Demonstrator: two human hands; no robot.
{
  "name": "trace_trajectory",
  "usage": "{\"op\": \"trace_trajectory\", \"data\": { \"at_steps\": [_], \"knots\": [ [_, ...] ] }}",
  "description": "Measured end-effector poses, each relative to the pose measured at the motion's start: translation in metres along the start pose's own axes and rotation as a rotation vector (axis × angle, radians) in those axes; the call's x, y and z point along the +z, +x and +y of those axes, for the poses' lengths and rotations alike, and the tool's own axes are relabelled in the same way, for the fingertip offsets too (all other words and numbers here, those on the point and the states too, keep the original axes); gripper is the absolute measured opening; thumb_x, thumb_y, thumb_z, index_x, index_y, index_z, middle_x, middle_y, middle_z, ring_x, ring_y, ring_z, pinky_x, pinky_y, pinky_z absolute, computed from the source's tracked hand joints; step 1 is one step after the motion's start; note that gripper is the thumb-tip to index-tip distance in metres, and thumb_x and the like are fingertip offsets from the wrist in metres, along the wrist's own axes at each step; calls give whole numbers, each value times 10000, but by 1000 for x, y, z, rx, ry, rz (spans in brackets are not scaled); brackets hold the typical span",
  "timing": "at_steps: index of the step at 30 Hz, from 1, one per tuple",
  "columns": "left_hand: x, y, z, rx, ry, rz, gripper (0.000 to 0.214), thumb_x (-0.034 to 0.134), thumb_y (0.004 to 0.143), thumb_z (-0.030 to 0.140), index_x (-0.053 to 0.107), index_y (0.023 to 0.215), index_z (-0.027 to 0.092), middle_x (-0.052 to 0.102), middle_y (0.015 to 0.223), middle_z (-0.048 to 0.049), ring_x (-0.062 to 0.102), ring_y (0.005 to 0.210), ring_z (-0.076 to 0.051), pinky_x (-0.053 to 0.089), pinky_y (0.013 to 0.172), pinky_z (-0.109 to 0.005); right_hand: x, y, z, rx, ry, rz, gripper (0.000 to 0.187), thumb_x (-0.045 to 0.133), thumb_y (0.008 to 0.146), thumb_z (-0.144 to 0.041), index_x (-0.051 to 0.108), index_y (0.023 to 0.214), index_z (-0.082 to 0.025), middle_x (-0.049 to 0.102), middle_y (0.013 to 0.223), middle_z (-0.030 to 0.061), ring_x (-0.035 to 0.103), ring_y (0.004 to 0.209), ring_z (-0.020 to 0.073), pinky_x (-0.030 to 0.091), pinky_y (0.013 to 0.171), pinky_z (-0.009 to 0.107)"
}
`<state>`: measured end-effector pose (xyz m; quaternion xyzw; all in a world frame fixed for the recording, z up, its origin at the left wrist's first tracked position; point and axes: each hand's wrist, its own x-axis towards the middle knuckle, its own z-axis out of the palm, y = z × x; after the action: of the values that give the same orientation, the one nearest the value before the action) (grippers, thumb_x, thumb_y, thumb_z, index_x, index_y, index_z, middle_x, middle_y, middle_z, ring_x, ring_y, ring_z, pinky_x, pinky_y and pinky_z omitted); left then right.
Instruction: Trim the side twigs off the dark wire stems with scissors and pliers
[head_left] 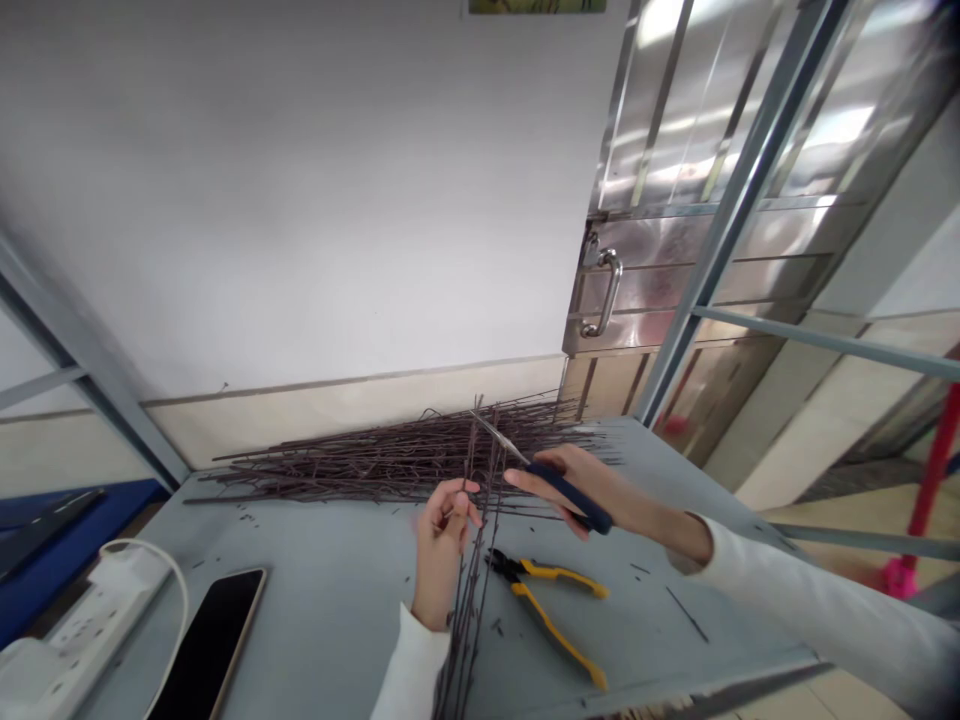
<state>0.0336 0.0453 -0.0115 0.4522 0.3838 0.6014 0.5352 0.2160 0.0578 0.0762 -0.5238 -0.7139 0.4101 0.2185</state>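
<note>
My left hand [442, 540] pinches a thin dark twig [472, 445] that stands up between thumb and fingers. In my right hand [600, 485] is a pair of scissors [564, 492] with dark blue handles. Their metal blades point up and left and reach the upper end of the twig; whether they touch it I cannot tell. Several more long twigs [466, 640] run from the front edge up beside my left hand. Yellow-handled cutting pliers [551, 612] lie with their handles spread, below my right hand.
A large heap of dark twigs [375, 450] lies along the back of the grey table [315, 600]. At the left are a phone [214, 640] and a white power strip [97, 625] with a cable. Small cut bits [686, 613] are scattered about. Metal frame posts [720, 230] rise at both sides.
</note>
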Motion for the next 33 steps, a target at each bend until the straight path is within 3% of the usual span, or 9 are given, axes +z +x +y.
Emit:
{"op": "trace_trajectory", "data": {
  "at_steps": [7, 12, 17, 22, 29, 33],
  "knots": [
    [-19, 12, 0, -71, -28, 28, 338, 639, 721, 491, 537, 815, 182, 502, 584, 55, 242, 380, -30, 117, 375, -184, 6, -17, 19, 9, 235, 22, 487, 471, 821, -587, 368, 535, -206, 414, 375, -60, 453, 285, 92, 306, 339, 207],
    [-31, 30, -10, -175, 85, 24, 391, 671, 643, 511, 547, 763, 160, 542, 655, 28, 282, 375, -17, 122, 358, -167, 16, -35, 53, -14, 374, 220, 523, 415, 798, -683, 432, 590, -203, 447, 445, -50, 455, 324, 95, 360, 376, 237],
    [-33, 43, -23, -259, 221, 25, 302, 757, 595, 365, 578, 706, 149, 496, 589, 63, 304, 371, -16, 140, 340, -167, 49, -59, 89, -30, 492, 460, 561, 301, 791, -750, 435, 659, -221, 458, 482, -28, 477, 394, 133, 412, 443, 289],
    [-27, 51, -30, -296, 293, -11, 235, 767, 610, 254, 651, 772, 130, 547, 591, 44, 327, 372, -27, 140, 337, -187, 90, -84, 105, -54, 535, 632, 464, 367, 821, -685, 442, 752, -231, 489, 570, -5, 496, 490, 155, 422, 512, 310],
    [-30, 58, -30, -372, 258, -74, 223, 775, 617, 194, 695, 805, 105, 493, 464, 53, 211, 349, -18, 91, 361, -205, 149, -92, 106, -64, 587, 613, 524, 284, 799, -743, 426, 829, -240, 454, 672, -1, 471, 569, 166, 431, 581, 332],
    [-35, 57, -21, -364, 177, -121, 243, 755, 657, 224, 700, 864, 110, 624, 660, -32, 194, 380, -6, 69, 367, -202, 168, -93, 100, 30, 666, 491, 509, 197, 851, -693, 412, 751, -242, 442, 649, -4, 480, 569, 168, 442, 598, 336]
  ]
}}
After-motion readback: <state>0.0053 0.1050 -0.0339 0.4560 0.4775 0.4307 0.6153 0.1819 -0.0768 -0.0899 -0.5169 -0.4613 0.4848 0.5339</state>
